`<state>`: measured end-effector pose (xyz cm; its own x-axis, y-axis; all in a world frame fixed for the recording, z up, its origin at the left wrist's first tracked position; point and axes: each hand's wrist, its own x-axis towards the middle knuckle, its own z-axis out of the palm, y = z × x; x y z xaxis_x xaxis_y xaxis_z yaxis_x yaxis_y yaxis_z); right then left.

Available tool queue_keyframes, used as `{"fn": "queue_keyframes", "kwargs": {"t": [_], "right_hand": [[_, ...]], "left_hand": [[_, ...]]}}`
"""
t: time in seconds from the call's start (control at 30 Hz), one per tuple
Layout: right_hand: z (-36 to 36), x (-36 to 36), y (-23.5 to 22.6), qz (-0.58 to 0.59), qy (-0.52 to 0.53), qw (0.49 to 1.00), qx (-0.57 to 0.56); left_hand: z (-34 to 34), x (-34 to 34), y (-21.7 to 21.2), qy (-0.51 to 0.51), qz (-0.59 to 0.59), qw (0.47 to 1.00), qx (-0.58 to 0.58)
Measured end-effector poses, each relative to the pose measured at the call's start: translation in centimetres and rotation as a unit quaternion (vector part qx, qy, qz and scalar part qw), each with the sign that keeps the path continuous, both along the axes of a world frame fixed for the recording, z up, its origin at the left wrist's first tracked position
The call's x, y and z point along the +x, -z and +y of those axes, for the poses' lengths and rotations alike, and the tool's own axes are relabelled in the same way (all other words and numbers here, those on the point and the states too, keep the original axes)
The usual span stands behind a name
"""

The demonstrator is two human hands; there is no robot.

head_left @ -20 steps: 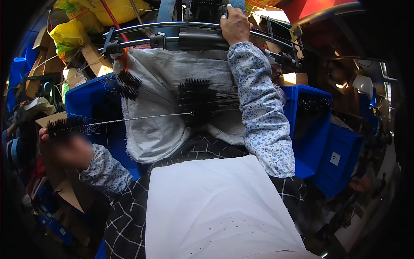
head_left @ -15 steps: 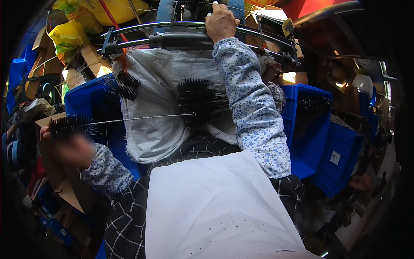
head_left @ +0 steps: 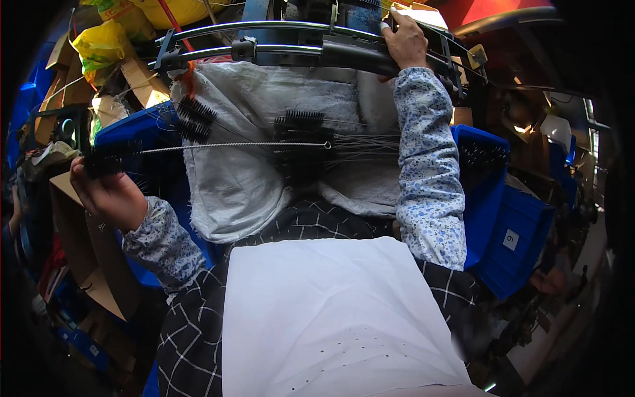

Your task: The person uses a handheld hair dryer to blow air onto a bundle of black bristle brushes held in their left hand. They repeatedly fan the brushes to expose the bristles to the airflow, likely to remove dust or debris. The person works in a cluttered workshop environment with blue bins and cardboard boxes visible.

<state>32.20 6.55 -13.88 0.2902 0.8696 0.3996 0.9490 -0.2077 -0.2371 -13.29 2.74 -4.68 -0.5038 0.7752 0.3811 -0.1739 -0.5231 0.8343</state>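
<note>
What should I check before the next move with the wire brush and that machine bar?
1. Left hand grips the wire brush at its bristle end: ok.
2. Brush wire runs level, its loop end over the white sack: ok.
3. Right hand rests on the curved machine bar: ok.
4. Fingers away from moving parts: cannot tell.
5. Pile of brushes lies on the sack, within reach: ok.
6. Blue bin at right unobstructed: cannot tell.
</note>
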Motion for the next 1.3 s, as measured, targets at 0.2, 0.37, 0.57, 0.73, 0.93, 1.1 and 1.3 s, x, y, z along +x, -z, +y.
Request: {"fn": "queue_keyframes", "kwargs": {"t": [0.2, 0.37, 0.57, 0.73, 0.93, 1.1, 1.3], "right_hand": [[0.8, 6.9, -0.7, -0.029, -0.001, 0.994, -0.105], [-0.9, 6.9, -3.9, -0.007, -0.043, 0.988, -0.148], [-9.6, -3.4, -9.8, 0.148, -0.237, 0.941, -0.192], [-10.1, -14.1, -6.9, 0.319, -0.272, 0.902, -0.107], [-4.1, -8.1, -4.8, 0.063, -0.11, 0.989, 0.076], [0.1, -2.7, -1.4, -0.098, 0.016, 0.995, 0.028], [0.5, -2.0, -1.4, -0.096, 0.019, 0.995, 0.008]], "left_hand": [[1.4, 4.5, 1.6, 0.181, -0.073, 0.98, -0.045], [2.0, 6.6, 2.4, 0.225, -0.068, 0.967, -0.1], [1.2, 10.9, 3.4, 0.284, -0.058, 0.946, -0.144], [-1.8, 16.4, 5.5, 0.349, -0.056, 0.919, -0.174], [2.4, 9.4, 6.9, 0.202, 0.252, 0.933, -0.161], [6.1, 1.6, 11.2, 0.076, 0.553, 0.788, -0.261], [5.3, 2.4, 10.1, 0.167, 0.448, 0.832, -0.282]]}}
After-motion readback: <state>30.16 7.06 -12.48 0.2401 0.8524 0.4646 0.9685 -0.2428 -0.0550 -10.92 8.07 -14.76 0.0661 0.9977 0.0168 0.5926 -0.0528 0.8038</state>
